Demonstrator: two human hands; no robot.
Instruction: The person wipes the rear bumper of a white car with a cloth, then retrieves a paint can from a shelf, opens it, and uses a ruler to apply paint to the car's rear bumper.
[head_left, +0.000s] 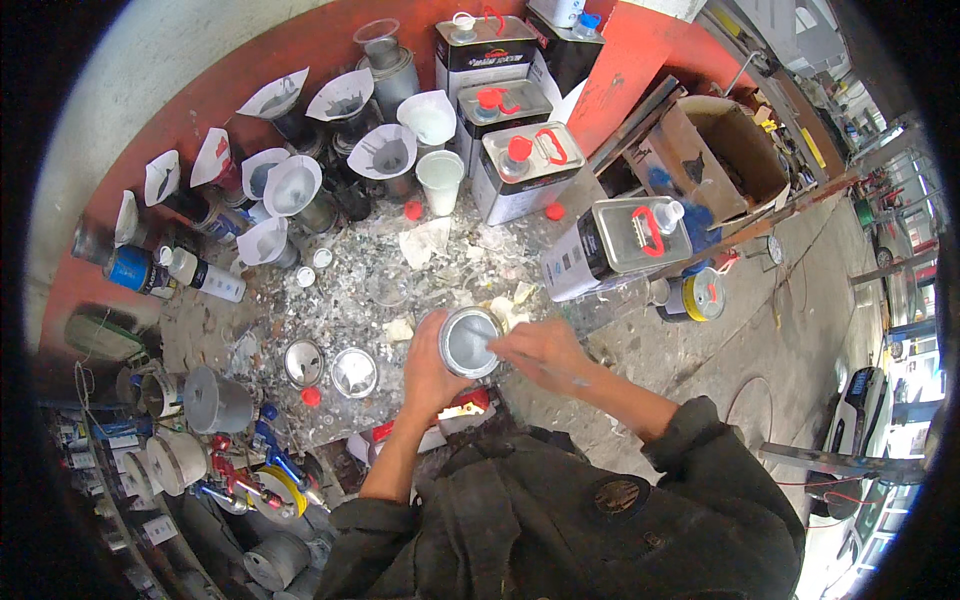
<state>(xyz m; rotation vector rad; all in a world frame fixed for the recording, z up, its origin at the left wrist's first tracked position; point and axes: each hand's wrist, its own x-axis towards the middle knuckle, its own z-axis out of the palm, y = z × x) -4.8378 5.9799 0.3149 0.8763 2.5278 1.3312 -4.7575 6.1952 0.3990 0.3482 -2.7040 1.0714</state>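
Note:
An open round metal can [470, 343] of silvery-grey paint stands near the front edge of the work table. My left hand [428, 360] is wrapped round the can's left side. Closed just over the can's right rim, my right hand [545, 352] grips a thin grey stirring stick [574, 380]. One end of it sticks out below my fingers, while the other slants toward the paint. To the left, two round metal lids [354, 373] lie side by side, a small red cap [311, 396] close by.
Rectangular solvent cans [528, 170] stand at the back and right. Several cups with paper funnels [384, 152] line the back left, beside a white cup [440, 182]. Spray guns [245, 478] and grey tubs [217, 400] sit lower left. A cardboard box [715, 155] lies far right.

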